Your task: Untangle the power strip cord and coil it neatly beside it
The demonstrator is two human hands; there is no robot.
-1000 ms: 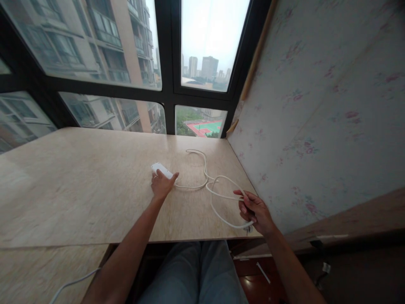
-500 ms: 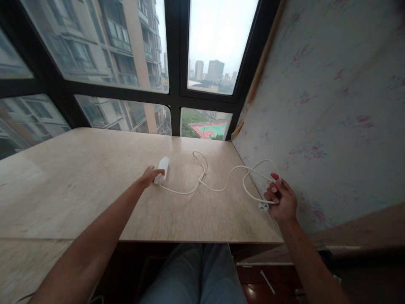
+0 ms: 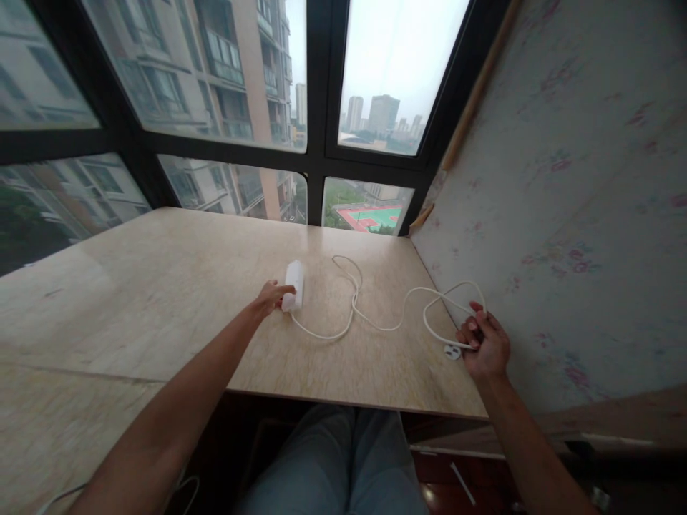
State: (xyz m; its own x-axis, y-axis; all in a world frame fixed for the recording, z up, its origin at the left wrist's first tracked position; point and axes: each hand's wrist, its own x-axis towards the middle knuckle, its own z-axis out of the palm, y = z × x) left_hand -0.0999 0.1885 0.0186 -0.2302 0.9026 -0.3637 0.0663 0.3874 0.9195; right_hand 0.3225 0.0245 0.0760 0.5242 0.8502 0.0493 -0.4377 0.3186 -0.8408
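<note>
Head | left hand: 1 power strip | right hand: seemingly 1 cord

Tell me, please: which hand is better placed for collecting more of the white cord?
Probably the right hand: it holds bent lengths of the white cord, with the plug close beside it. The left hand grips the power strip at the other end.

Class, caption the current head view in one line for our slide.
Left hand gripping a white power strip, right hand holding loops of its cord beside a floral-papered wall.
</note>
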